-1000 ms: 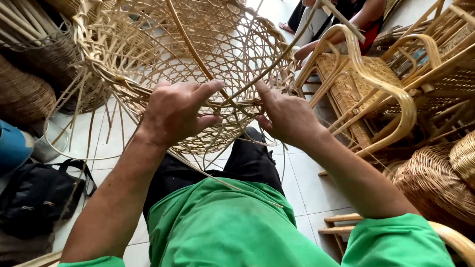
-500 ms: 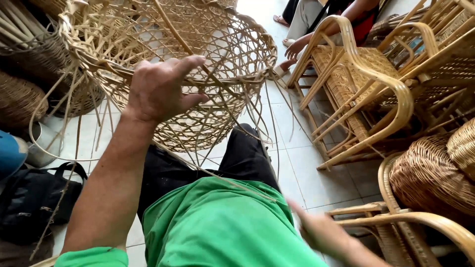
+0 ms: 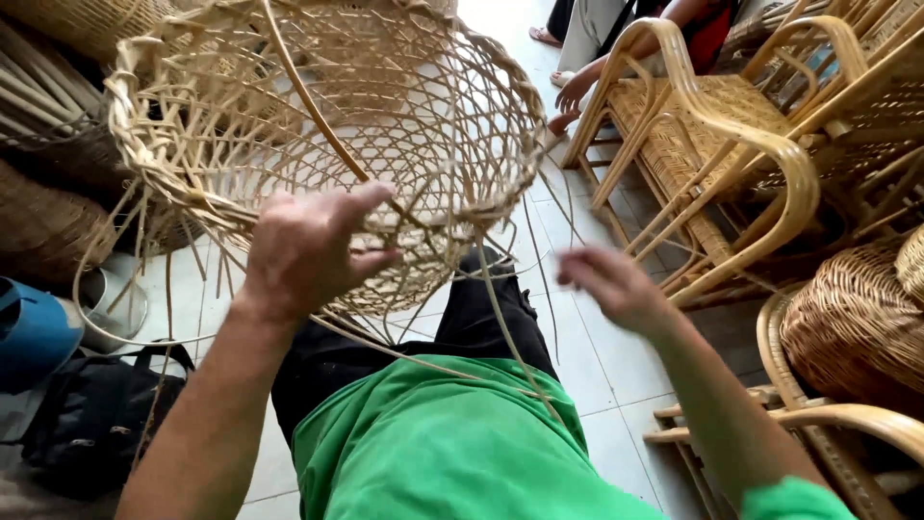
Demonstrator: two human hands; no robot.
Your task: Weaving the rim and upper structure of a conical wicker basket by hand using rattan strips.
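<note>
While the left hand (image 3: 308,252) presses its fingers against the near wall of the open-weave rattan basket (image 3: 327,144), gripping the strands there, the right hand (image 3: 611,284) hangs blurred just beside the loose cane ends (image 3: 500,308), fingers loosely curled; whether it holds a strand cannot be told. That basket sits tilted above the person's lap, mouth toward the camera, with nothing inside. Its braided rim (image 3: 144,164) runs along the left. A rattan chair (image 3: 712,144) stands close on the right, a woven brown basket (image 3: 857,327) nearer still, leaving a strip of tiled floor (image 3: 597,356) between. A black bag (image 3: 87,424) lies at the left
</note>
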